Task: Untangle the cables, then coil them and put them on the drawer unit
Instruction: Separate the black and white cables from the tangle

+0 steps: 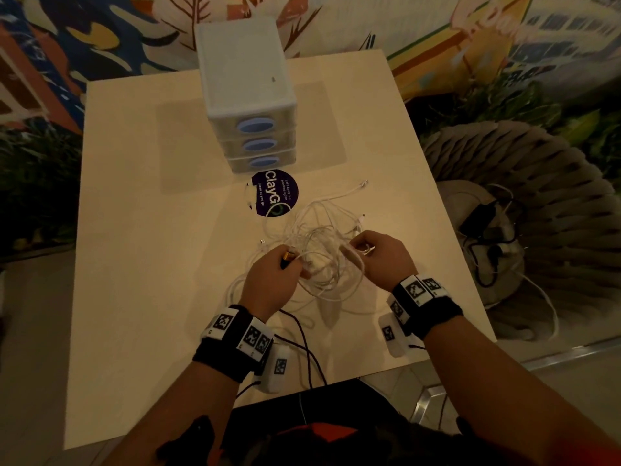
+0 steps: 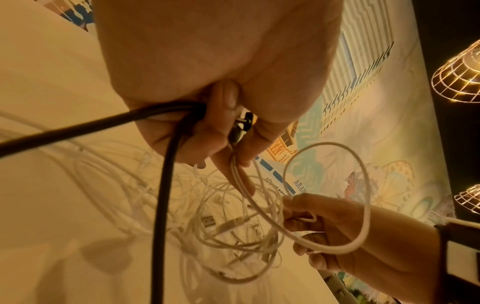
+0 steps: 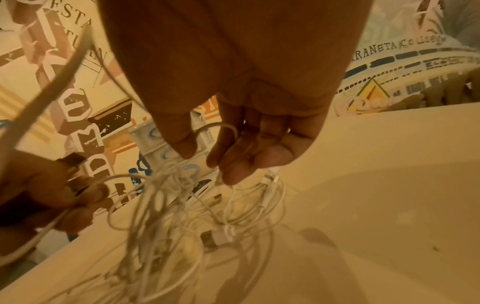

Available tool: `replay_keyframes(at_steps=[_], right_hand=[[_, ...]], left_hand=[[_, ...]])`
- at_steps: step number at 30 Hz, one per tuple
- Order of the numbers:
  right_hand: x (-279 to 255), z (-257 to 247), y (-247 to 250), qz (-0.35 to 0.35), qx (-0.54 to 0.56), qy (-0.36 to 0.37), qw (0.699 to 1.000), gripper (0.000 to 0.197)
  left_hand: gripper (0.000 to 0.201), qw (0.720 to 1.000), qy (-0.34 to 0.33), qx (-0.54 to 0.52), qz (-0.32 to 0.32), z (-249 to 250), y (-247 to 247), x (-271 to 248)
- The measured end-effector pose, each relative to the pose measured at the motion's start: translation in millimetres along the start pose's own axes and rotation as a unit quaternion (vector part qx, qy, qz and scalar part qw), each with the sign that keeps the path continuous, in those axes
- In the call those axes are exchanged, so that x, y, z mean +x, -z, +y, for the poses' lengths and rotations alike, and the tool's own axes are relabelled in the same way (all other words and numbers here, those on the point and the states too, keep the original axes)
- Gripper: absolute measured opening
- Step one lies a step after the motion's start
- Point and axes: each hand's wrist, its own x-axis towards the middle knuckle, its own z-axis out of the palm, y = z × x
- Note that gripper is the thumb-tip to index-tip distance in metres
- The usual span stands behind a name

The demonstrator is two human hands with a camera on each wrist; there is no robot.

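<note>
Gripping a black cable (image 2: pixel 166 185) in its curled fingers, the left hand (image 1: pixel 274 280) also pinches a white strand between thumb and forefinger; a small yellow-and-black connector (image 1: pixel 288 255) shows at its knuckles in the head view, but its type cannot be made out. The right hand (image 1: pixel 379 260) pinches a white loop (image 2: pixel 363 197) between thumb and fingertips, its remaining fingers loosely bent beneath; in the right wrist view the palm hides much of the grasp. Between and below the two hands lies the tangle of white cables (image 1: pixel 319 260), partly lifted and partly resting on the cream table (image 1: pixel 151 230). How many cables it holds cannot be counted, since the strands overlap and blur. A USB plug (image 3: pixel 215 239) lies free on the tabletop within the tangle, and one loose end (image 1: pixel 363 185) trails toward the far side. Beyond the tangle a round dark sticker (image 1: pixel 274 193) is fixed to the table, its far edge cut off by the drawer unit (image 1: pixel 245 95), a white three-drawer box with blue oval handles standing well apart from the hands. Both wrists carry black bands with printed markers (image 1: pixel 420 289). Dark leads run from the left wrist off the near table edge.
</note>
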Motion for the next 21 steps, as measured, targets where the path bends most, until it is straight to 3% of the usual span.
replay_keyframes(at_steps=[6, 11, 13, 15, 18, 20, 21], right_hand=[[6, 18, 9, 0.022, -0.06, -0.015, 0.998, 0.022], [-1, 33, 18, 0.093, -0.043, -0.038, 0.994, 0.018], [-6, 45, 20, 0.067, -0.065, -0.057, 0.994, 0.02], [-11, 56, 20, -0.012, -0.092, -0.064, 0.994, 0.026], [-20, 61, 20, -0.098, -0.097, -0.053, 0.989, 0.049], [-22, 58, 23, -0.067, -0.086, -0.08, 0.991, 0.059], [-22, 51, 25, -0.026, -0.083, -0.09, 0.992, 0.055]], left_hand=[[0.018, 1.0, 0.008, 0.005, -0.009, 3, 9, -6], [0.02, 1.0, 0.011, 0.002, -0.001, 7, 12, -11], [0.019, 1.0, 0.014, -0.008, -0.003, 8, 11, -12], [0.017, 1.0, 0.015, -0.02, -0.003, 10, 10, -13], [0.025, 1.0, 0.001, -0.019, 0.009, 11, 8, -15], [0.034, 1.0, -0.016, 0.011, 0.021, 11, 5, -17], [0.038, 0.999, -0.024, 0.022, 0.025, 10, 5, -17]])
